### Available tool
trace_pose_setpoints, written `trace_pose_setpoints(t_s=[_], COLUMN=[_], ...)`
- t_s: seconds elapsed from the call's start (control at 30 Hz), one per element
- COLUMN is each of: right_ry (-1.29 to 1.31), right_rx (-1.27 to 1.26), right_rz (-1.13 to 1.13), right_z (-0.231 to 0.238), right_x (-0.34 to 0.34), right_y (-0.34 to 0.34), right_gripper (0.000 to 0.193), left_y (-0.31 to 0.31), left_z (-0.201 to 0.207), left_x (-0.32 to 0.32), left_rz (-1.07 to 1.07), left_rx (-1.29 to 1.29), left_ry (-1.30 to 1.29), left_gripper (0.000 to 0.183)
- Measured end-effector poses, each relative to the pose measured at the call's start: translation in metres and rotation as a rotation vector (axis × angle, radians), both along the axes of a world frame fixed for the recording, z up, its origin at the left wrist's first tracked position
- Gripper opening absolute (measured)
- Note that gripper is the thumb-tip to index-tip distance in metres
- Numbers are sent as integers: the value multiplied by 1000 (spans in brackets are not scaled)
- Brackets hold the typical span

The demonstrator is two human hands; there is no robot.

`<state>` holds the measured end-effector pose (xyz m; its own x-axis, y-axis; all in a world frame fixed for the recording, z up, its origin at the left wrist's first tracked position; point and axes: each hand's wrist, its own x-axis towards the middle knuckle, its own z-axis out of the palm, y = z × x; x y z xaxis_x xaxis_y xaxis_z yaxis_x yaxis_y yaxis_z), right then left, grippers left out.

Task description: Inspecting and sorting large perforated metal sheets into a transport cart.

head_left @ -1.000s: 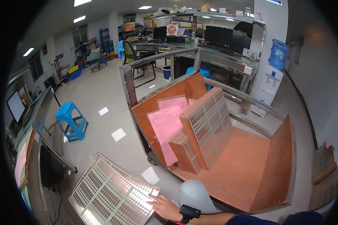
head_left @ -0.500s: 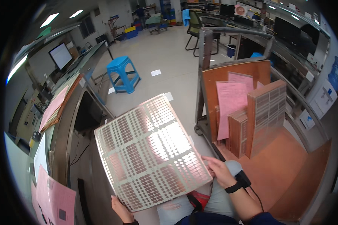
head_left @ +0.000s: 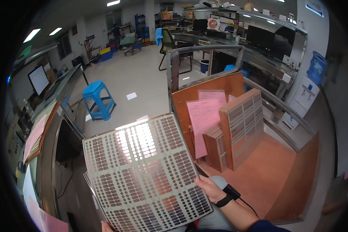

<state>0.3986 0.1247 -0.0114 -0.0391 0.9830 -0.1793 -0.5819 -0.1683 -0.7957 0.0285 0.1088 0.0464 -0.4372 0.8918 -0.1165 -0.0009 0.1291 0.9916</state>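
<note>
A large square circuit board panel (head_left: 141,170), pale green with rows of shiny copper-coloured pads, is tilted up before me in both hands. My right hand (head_left: 210,189) grips its right edge, thumb on the front face; the other fingers are hidden behind it. At the lower left corner my left hand (head_left: 106,227) holds the bottom edge, mostly cut off by the picture's edge. Past the panel's left side another thin edge shows, perhaps of a second panel. Light glares off the upper middle pads.
To the right is a metal-framed cart (head_left: 294,181) with a brown board base. Stacked panels (head_left: 241,127) and pink sheets (head_left: 205,116) stand in it. A blue stool (head_left: 98,100) is on the floor ahead. A workbench (head_left: 62,127) with papers runs along the left.
The panel has turned more upright and shifted left and down, with both hands still on it. The view has swung right, so the cart and stool appear farther left.
</note>
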Motion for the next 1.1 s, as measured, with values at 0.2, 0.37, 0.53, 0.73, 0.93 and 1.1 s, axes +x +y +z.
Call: trace_pose_setpoints(t_s=[0.2, 0.37, 0.53, 0.73, 0.93, 1.1], right_ry=[127, 376, 270, 238, -211, -415], right_rx=[-16, 6, -27, -7, -125, -182], right_rz=[-99, -88, 113, -369, -104, 47], right_z=[17, 17, -4, 5, -5, -39], right_x=[-7, -57, -71, 0, -8, -7], right_y=[6, 4, -10, 12, 2, -3], right_gripper=[37, 37, 31, 28, 33, 30], left_y=[8, 21, 13, 5, 2, 0], left_z=[7, -18, -28, -34, -68, -84], left_x=[-42, 23, 53, 2, -40, -54], left_rz=[-410, -449, -247, -47, 65, 163], left_rx=[203, 539, 289, 206, 65, -24], left_ry=[-683, -848, -909, -697, -469, -429], left_gripper=[44, 50, 45, 29, 23, 27])
